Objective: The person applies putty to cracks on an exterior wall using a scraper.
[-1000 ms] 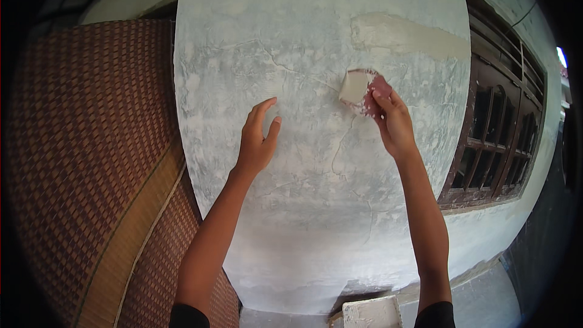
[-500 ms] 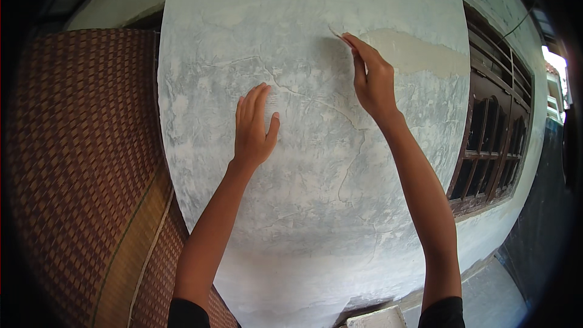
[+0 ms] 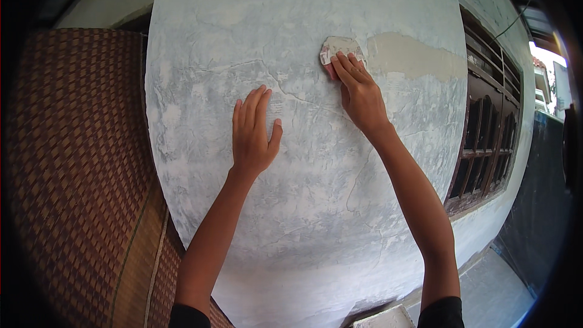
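Observation:
My right hand [image 3: 363, 100] presses a flat spreader [image 3: 340, 45], red and smeared with pale filler, against the mottled grey-white wall [image 3: 303, 194], its fingertips spread over the spreader. Just right of that is a smooth beige patch of filler [image 3: 416, 54]. My left hand [image 3: 252, 136] is held out flat with fingers apart, lower and left on the wall or just off it; contact is hard to tell. A long crack runs across the plaster above and right of it.
A woven brown mat [image 3: 79, 146] stands along the left side. At right are a dark-framed window [image 3: 489, 133] and, farther out, a dark panel [image 3: 534, 194]. A pale, filler-smeared container [image 3: 382, 321] shows at the bottom edge, beside a grey floor [image 3: 489, 285].
My right hand with the spreader first rose toward the upper wall and turned, then came slightly down and left, flattening the tool on the wall. My left hand shifted slightly left, its fingers straightening.

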### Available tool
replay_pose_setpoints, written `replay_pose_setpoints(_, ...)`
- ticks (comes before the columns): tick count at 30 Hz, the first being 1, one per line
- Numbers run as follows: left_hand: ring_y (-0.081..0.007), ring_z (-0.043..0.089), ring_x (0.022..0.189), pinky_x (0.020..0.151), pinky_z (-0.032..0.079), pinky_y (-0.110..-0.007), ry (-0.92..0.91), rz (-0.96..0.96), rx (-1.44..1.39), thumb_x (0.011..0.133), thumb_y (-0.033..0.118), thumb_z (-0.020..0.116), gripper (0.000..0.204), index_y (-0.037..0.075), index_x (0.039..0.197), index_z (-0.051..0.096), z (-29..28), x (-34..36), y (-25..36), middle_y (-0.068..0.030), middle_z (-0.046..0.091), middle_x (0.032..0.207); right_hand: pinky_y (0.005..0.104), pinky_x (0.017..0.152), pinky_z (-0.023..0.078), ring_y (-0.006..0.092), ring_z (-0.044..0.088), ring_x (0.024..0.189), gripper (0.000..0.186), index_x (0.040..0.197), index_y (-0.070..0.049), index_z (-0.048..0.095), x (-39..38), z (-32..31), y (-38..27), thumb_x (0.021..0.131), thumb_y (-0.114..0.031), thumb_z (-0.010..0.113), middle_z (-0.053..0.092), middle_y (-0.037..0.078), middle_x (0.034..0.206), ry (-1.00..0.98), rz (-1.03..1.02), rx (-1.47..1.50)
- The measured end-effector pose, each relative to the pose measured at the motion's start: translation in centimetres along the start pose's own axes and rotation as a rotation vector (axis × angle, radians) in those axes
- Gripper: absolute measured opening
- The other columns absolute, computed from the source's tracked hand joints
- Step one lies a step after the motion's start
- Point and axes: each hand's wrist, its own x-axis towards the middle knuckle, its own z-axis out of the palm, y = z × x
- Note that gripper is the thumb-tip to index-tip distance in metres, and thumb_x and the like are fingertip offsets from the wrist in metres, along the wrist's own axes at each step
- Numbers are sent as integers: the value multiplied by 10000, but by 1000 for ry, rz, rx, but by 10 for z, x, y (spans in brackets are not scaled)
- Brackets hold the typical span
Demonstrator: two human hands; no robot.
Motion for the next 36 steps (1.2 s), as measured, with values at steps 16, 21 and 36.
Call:
replay_pose_setpoints(16, -324, 348, 1416, 1185, 163, -559, -15, 7, 14, 908, 146, 552, 571, 46, 1445, 386, -1, 1, 3, -147, 403, 1502, 397, 841, 590, 318, 653, 1116, 424, 1177, -41, 665, 0, -13, 9, 757, 22, 680, 627, 133, 1302, -308, -47, -30)
replay_pose_setpoints(21, -332, 361, 1402, 1182, 164, -565, -8, -1, 11, 905, 140, 550, 569, 42, 1441, 382, 0, 4, 8, -149, 401, 1498, 391, 788, 589, 296, 687, 1032, 435, 1168, -49, 677, -13, -25, -1, 740, 30, 668, 644, 111, 1282, -391, -26, -37)
replay_pose_setpoints(36, -296, 376, 1399, 1193, 189, -528, -1, 49, 93, 915, 156, 538, 558, 49, 1442, 393, 6, 13, 2, -124, 416, 1485, 382, 660, 533, 294, 679, 776, 140, 1011, -7, 673, 2, -60, -12, 883, 19, 623, 704, 136, 911, 129, 178, 306)
